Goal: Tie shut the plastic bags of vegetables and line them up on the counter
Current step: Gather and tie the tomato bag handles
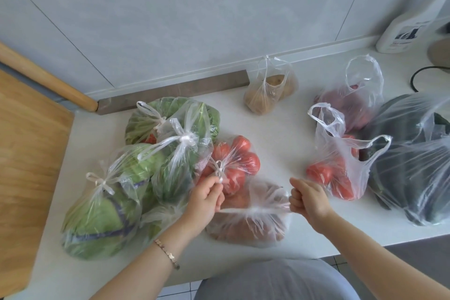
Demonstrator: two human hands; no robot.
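Observation:
A clear bag of brownish vegetables [250, 226] lies at the counter's front edge. My left hand [205, 198] and my right hand [308, 199] each grip one of its handles, pulled taut to either side. Knotted bags sit to the left: a cabbage bag [97, 219], two bags of greens [177, 168] [155, 117] and a tomato bag [238, 160]. A tied potato bag [270, 92] rests by the wall. Untied on the right are a tomato bag [336, 168], a bag of reddish produce [353, 102] and a large bag of dark vegetables [414, 160].
The white counter [280, 136] meets a wooden board [26, 153] on the left. A wooden rolling pin [48, 80] leans at the back left. A white bottle [411, 21] and a black cable [421, 75] are at the far right.

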